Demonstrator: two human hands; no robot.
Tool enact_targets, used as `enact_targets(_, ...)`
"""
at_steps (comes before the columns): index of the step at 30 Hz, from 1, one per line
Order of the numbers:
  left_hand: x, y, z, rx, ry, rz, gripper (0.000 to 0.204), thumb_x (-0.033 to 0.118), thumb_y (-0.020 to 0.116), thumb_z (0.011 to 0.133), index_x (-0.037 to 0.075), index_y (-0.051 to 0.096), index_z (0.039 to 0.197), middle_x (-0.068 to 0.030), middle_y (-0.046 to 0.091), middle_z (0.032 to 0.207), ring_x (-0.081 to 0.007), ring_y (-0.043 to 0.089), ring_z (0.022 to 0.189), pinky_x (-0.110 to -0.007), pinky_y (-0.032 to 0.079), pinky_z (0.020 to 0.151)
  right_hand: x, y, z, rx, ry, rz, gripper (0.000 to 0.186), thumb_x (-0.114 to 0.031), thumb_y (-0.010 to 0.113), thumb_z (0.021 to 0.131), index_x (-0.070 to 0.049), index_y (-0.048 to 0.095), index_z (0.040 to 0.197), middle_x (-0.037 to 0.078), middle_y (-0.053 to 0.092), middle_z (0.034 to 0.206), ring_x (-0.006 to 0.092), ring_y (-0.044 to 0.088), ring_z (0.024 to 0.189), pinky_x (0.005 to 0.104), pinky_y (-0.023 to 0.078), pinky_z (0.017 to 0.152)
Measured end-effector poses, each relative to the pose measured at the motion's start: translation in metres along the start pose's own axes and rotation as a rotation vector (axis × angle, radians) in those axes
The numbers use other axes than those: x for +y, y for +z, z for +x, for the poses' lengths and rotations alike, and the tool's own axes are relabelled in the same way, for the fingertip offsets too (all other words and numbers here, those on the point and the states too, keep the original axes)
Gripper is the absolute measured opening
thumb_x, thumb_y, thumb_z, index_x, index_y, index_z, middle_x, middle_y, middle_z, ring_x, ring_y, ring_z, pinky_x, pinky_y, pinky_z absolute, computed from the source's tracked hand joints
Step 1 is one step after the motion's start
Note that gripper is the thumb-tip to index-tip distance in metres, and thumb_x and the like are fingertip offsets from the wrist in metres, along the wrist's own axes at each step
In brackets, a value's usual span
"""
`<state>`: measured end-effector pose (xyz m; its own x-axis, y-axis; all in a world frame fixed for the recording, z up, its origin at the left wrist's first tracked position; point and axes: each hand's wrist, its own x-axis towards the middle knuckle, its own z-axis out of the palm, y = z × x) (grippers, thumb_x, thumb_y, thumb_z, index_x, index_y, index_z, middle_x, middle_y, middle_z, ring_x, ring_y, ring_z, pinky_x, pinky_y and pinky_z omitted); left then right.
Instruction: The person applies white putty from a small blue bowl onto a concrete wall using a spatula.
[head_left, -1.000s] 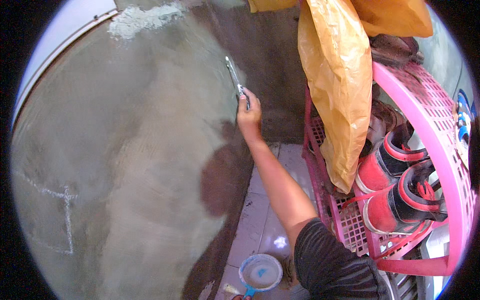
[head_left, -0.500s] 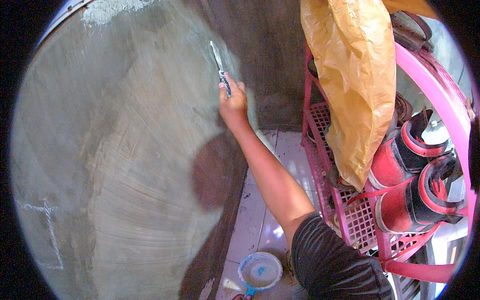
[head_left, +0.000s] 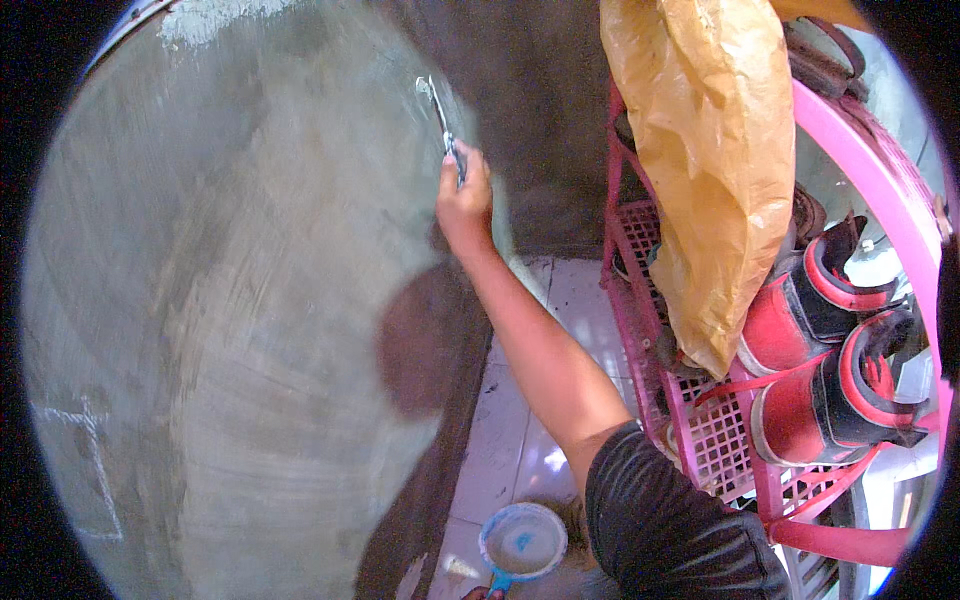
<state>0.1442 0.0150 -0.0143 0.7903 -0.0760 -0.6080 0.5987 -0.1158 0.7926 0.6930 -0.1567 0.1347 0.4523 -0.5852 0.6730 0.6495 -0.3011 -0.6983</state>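
Note:
With my right hand (head_left: pixel 465 200) closed around its dark handle, a narrow putty knife (head_left: pixel 441 120) points up against the grey plastered wall (head_left: pixel 290 280). White paste coats the blade, and a small white dab (head_left: pixel 422 87) shows on the wall beside its tip. At the bottom edge my left hand (head_left: pixel 484 594), mostly cut off, grips the blue handle of a round dipper (head_left: pixel 522 540). Pale, whitish material with a blue patch shows inside the dipper.
On the right stands a pink plastic shoe rack (head_left: pixel 720 455) with red and black shoes (head_left: pixel 830 390). An orange-yellow plastic bag (head_left: pixel 710 180) hangs over it. White floor tiles (head_left: pixel 500 430) run between wall and rack. A darker wall (head_left: pixel 540 130) meets the plastered one at a corner.
The putty knife has turned slightly and its tip sits a bit higher, with a white dab now visible on the wall beside it. The dipper has hardly moved.

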Motion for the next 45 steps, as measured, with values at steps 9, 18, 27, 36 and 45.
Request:
enact_targets(9,0.014,0.002,0.004,0.012,0.036,0.014,0.038,0.044,0.057,0.096,0.011,0.050,0.079,0.0019,0.047,0.056,-0.0073,0.042,0.046,-0.024,0.034,0.043,-0.010,0.001,-0.004,-0.035,0.015,-0.005,0.024,-0.012,0.060,0.088,-0.003,0.065,0.111,0.019,0.064,0.099,0.0333,0.062,0.093,0.0385,0.048,0.084)
enact_targets(18,-0.008,-0.006,0.009,0.035,0.126,0.238,0.038,0.042,0.055,0.097,0.011,0.049,0.077,0.0013,0.047,0.057,-0.0079,0.042,0.046,-0.024,0.035,0.044,0.007,0.004,0.020,-0.028,0.041,-0.052,0.026,-0.016,0.061,0.089,-0.001,0.066,0.110,0.021,0.065,0.103,0.0342,0.063,0.096,0.0387,0.049,0.087)
enact_targets(27,0.021,0.003,0.003,-0.021,-0.026,0.044,0.037,0.041,0.055,0.098,0.011,0.049,0.076,0.0014,0.047,0.056,-0.0079,0.042,0.045,-0.024,0.035,0.043,0.008,-0.009,0.012,0.056,-0.034,-0.031,0.020,-0.013,0.060,0.088,-0.001,0.066,0.102,0.018,0.066,0.101,0.0334,0.063,0.095,0.0396,0.048,0.086)
enact_targets(36,0.011,0.002,0.006,0.018,0.008,0.078,0.034,0.039,0.056,0.097,0.010,0.051,0.081,0.0008,0.049,0.057,-0.0083,0.043,0.043,-0.024,0.036,0.042,-0.002,-0.013,0.010,-0.088,0.022,0.037,0.025,-0.018,0.061,0.090,-0.001,0.066,0.107,0.020,0.065,0.106,0.0310,0.063,0.096,0.0383,0.048,0.084)
enact_targets(45,0.007,-0.001,0.000,-0.002,0.003,0.082,0.032,0.038,0.057,0.097,0.010,0.051,0.082,-0.0003,0.050,0.057,-0.0084,0.044,0.042,-0.024,0.035,0.040,-0.020,0.005,0.008,-0.109,0.049,0.058,0.028,-0.017,0.062,0.089,-0.001,0.065,0.111,0.021,0.066,0.104,0.0329,0.063,0.098,0.0380,0.048,0.088)
